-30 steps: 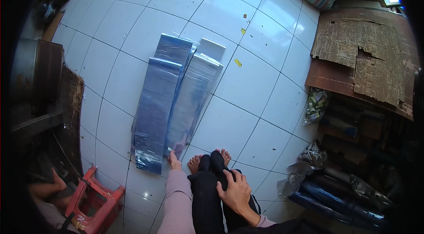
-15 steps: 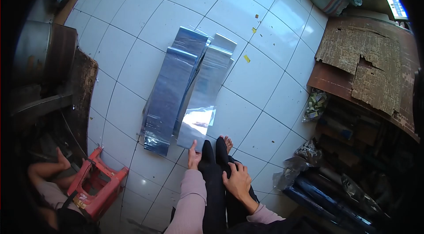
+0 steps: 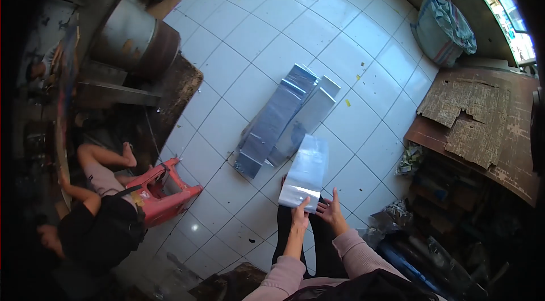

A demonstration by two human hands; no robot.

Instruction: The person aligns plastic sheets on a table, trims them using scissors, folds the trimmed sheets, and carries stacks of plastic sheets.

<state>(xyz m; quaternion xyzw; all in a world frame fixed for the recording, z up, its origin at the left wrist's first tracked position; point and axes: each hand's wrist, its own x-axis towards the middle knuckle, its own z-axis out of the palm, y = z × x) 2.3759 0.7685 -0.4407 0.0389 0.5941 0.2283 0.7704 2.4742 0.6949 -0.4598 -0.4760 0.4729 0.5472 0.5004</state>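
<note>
My left hand (image 3: 301, 217) grips the near end of a clear, shiny stack of plastic sheets (image 3: 305, 167), thumb on top. The stack is tilted above my legs, its far end close to the piles on the floor. At its near right corner is my right hand (image 3: 334, 214), open with fingers apart; whether it touches the edge I cannot tell. Beyond lie a bluish pile of long plastic sheets (image 3: 277, 121) and a paler pile (image 3: 313, 112), side by side on the tiles and partly overlapping.
A red plastic stool (image 3: 170, 193) stands at left, beside a seated person (image 3: 105, 216) in dark clothing. Further left is a metal drum (image 3: 128, 37). A worn wooden board (image 3: 471, 125) and a woven sack (image 3: 443, 31) are at right. Yellow scraps (image 3: 348, 103) dot the floor.
My left hand has lifted a plastic stack off the paler pile and drawn it toward me. My right hand has left my leg and come up beside the stack. The view has shifted left.
</note>
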